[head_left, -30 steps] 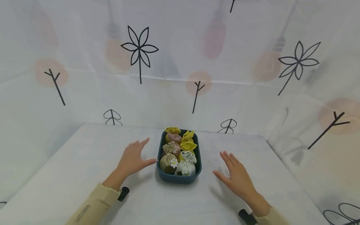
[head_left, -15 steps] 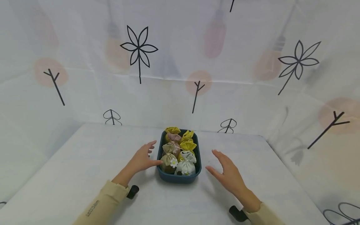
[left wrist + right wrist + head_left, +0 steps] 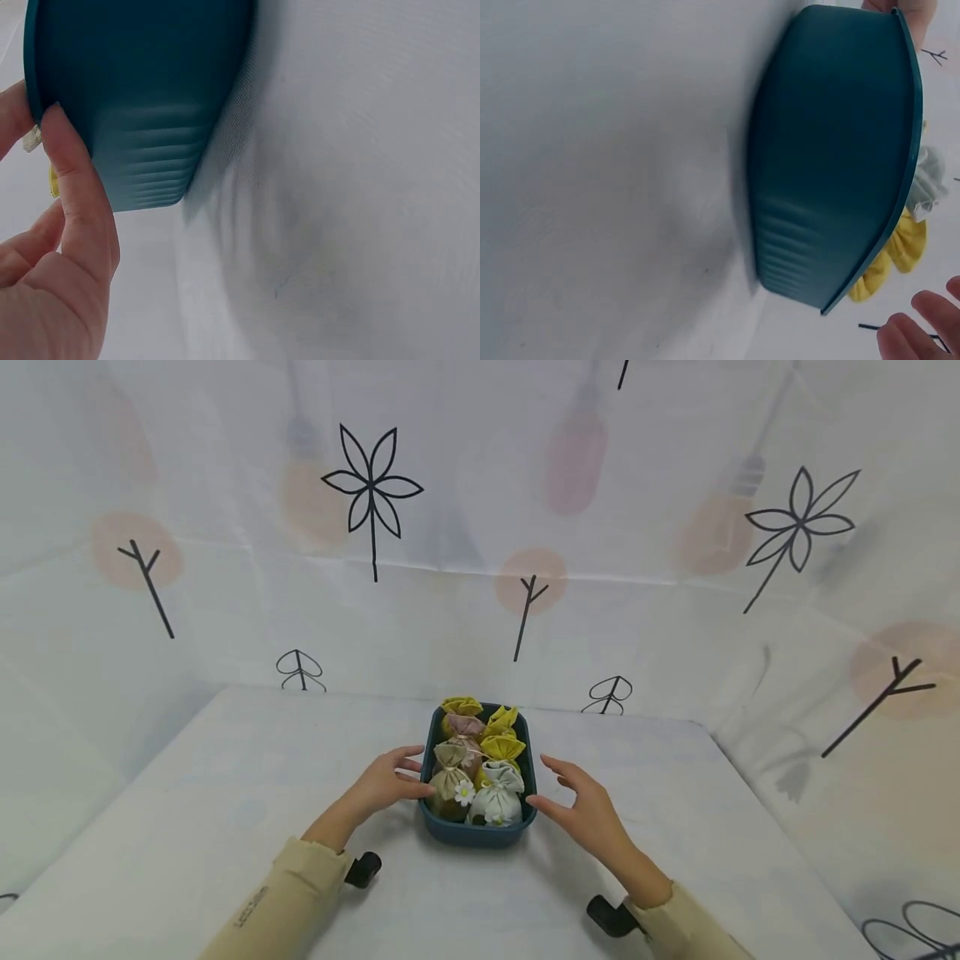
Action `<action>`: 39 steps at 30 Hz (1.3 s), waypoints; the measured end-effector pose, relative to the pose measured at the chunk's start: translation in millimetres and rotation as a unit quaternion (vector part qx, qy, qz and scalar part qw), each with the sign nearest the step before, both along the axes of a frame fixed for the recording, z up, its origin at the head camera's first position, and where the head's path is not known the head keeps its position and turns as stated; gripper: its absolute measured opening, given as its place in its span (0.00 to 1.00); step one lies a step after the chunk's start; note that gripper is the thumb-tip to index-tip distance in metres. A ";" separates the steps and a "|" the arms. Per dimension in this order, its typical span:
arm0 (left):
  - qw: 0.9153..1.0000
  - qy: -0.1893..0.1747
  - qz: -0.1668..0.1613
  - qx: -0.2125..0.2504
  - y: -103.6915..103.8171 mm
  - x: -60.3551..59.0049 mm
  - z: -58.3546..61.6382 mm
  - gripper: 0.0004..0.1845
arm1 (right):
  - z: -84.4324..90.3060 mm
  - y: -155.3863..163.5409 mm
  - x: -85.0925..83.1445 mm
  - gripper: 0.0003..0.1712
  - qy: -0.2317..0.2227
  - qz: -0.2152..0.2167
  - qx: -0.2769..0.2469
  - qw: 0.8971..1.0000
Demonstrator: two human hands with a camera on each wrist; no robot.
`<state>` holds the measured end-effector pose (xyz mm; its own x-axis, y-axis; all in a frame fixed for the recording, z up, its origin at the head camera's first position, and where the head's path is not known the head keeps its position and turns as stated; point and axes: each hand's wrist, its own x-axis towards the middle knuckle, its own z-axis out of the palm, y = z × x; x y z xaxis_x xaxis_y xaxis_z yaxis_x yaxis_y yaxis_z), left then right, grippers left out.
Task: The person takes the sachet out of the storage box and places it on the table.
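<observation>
A dark teal tray [image 3: 474, 837] stands on the white table, packed with several small tied fabric pouches: an olive one with a daisy [image 3: 450, 789], a white one [image 3: 497, 800], yellow ones [image 3: 502, 746] behind. My left hand [image 3: 386, 781] is at the tray's left side; in the left wrist view its thumb [image 3: 75, 180] touches the tray's wall [image 3: 142, 90] just under the rim. My right hand [image 3: 587, 806] is at the right side, thumb tip by the rim [image 3: 913, 15], fingers [image 3: 922, 322] spread and apart from the tray [image 3: 832, 150]. Neither hand holds anything.
White cloth [image 3: 225, 793] covers the table. Printed white fabric walls [image 3: 480, 568] close in the back and both sides, near the tray's far end. Black wrist mounts [image 3: 364, 868] [image 3: 607, 916] sit on beige sleeves.
Both hands have moved inward from flat positions beside the tray until they flank it, the left thumb now touching its left wall and the right thumb reaching its right rim.
</observation>
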<state>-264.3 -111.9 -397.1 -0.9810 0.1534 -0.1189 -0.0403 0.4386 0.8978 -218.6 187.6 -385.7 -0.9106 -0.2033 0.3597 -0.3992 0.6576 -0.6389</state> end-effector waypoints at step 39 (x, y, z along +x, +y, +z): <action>0.998 -0.026 0.010 0.063 -0.6 1.8 -5.5 0.41 | 7.8 -41.3 -29.4 0.12 -0.185 0.052 -0.144 0.971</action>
